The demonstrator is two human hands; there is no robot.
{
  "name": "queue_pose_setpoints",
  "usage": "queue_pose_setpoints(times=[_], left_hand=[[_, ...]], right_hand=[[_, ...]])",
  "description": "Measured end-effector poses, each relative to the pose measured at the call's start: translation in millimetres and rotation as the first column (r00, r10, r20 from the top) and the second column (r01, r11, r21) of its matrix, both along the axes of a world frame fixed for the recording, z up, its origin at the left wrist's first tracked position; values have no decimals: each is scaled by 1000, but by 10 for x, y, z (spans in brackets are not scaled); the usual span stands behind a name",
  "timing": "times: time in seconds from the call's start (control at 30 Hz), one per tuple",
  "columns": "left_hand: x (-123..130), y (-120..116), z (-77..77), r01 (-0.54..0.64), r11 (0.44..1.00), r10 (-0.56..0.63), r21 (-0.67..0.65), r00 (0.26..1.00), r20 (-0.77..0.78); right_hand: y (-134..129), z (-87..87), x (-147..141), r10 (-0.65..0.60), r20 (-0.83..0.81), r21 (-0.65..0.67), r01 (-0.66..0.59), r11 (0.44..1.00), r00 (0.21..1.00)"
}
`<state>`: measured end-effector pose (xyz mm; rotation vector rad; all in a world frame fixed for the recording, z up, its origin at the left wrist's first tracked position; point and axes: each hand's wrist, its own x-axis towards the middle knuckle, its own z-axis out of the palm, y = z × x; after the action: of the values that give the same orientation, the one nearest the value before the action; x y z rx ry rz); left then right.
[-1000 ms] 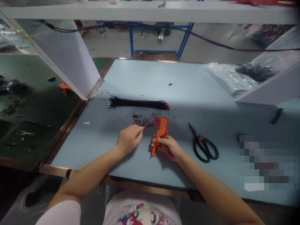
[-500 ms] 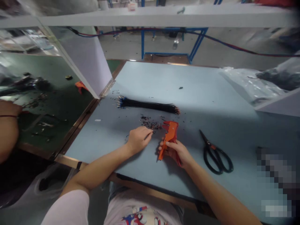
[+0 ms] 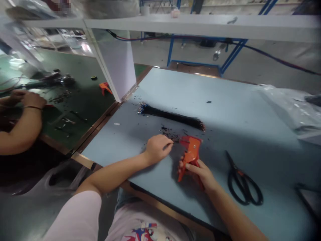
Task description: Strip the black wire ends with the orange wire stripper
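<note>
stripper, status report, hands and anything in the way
Right grip on stripper; left grip pinching wire at stripper's jaws. Scraps just beyond; scissors off right.

Right of the pliers [image 3: 192, 151], room opens until scissors [image 3: 240, 173] obstruct.

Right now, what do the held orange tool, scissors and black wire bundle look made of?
Tool: smooth, slightly glossy orange, likely painted metal, though plastic is possible.
Scissors: dark blades, probably metal; smooth black handles, maybe plastic-coated.
Bundle: matte black strands, likely plastic-insulated wire; reddish tips at its right end suggest copper.
</note>
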<state>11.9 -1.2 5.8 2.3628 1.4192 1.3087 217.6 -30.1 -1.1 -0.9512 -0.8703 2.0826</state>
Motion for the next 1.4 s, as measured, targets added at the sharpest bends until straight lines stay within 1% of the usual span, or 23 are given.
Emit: queue_pose_setpoints(times=[0.07, 0.13, 0.17, 0.23, 0.33, 0.43, 0.6, 0.8, 0.93, 1.17, 1.4], left_hand=[[-4, -2, 39, -6, 999, 11, -33, 989, 149], [-13, -3, 76, -6, 993, 43, -119, 952, 303], [-18, -3, 90, -6, 989, 60, -149, 932, 356], [-23, -4, 110, 0, 986, 68, -170, 916, 396], [-13, -13, 117, 24, 990, 28, -139, 933, 358], [8, -27, 109, 57, 994, -26, -94, 952, 304], [13, -38, 103, 107, 994, -100, -24, 977, 188], [-19, -39, 132, 115, 992, -119, 46, 988, 96], [-41, -33, 165, 121, 990, -127, 78, 989, 73], [-69, -27, 186, 129, 988, -132, 87, 991, 25], [-60, -10, 197, 150, 984, -153, 93, 988, 28]], right_hand=[[-63, 52, -21, 82, -10, 85, -81, 993, 997], [-115, 99, -57, 103, -59, 111, -96, 989, 993], [-132, 118, -75, 94, -98, 94, -85, 992, 991], [-150, 149, -98, 61, -179, 19, -59, 998, 982], [-154, 182, -93, 60, -250, -52, -76, 996, 966], [-164, 200, -65, 107, -241, -27, -117, 993, 965], [-191, 210, -47, 139, -180, 23, -137, 990, 974], [-194, 198, -32, 157, -118, 15, -156, 988, 981], [-186, 209, -12, 180, -97, 19, -179, 984, 979], [-176, 240, 12, 206, -53, 52, -204, 978, 977], [-190, 239, 4, 189, -72, 13, -188, 982, 979]])
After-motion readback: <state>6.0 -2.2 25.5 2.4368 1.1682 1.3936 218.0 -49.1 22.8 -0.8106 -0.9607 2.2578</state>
